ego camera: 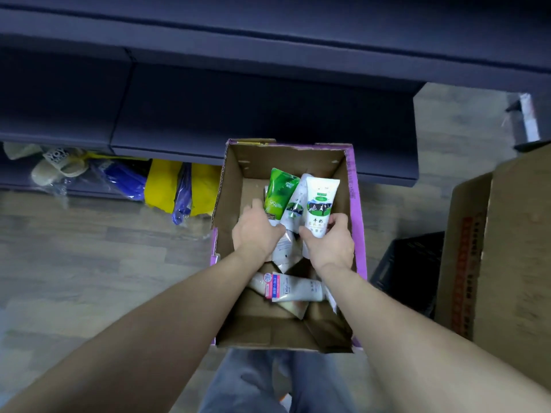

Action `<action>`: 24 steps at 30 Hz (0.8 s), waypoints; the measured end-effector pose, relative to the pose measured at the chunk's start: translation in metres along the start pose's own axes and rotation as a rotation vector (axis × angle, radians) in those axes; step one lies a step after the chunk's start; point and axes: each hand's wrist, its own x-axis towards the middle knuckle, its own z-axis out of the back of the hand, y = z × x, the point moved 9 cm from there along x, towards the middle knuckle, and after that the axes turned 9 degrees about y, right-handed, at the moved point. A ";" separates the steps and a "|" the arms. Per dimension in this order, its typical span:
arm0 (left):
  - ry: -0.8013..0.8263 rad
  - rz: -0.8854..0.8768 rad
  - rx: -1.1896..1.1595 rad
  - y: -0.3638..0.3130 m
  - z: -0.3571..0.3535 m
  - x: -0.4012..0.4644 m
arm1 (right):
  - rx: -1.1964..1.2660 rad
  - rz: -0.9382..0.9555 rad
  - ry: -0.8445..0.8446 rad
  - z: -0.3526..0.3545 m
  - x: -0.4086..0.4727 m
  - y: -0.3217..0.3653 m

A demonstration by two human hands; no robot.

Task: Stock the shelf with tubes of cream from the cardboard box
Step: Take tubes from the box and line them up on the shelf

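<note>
An open cardboard box [229, 186] with purple edges stands on the floor below me, with tubes of cream inside. My left hand [256, 231] grips a green tube [278, 193] and a grey-white tube [293, 208] beside it. My right hand [329, 244] is shut on a white tube [319, 201] with a green label. All three tubes point up and away from me. More tubes lie loose in the box, among them a white one with a pink label [287, 287]. The dark blue shelf [238, 114] runs across the view just beyond the box.
A large brown cardboard box [504, 248] stands at the right, a black crate [411, 269] between it and the purple-edged box. Under the shelf at the left lie slippers [56, 168] and bagged blue and yellow goods [167, 186]. Wooden floor lies left of the box.
</note>
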 end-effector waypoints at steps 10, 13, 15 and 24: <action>-0.167 -0.067 -0.167 -0.036 0.063 -0.055 | 0.078 0.155 -0.016 0.052 -0.034 0.053; -0.226 -0.105 -0.208 -0.050 0.088 -0.073 | 0.075 0.218 -0.049 0.071 -0.049 0.073; -0.270 -0.139 -0.225 -0.064 0.110 -0.085 | 0.070 0.260 -0.071 0.087 -0.060 0.089; -0.498 -0.247 -0.304 -0.127 0.212 -0.157 | 0.144 0.487 -0.153 0.157 -0.113 0.168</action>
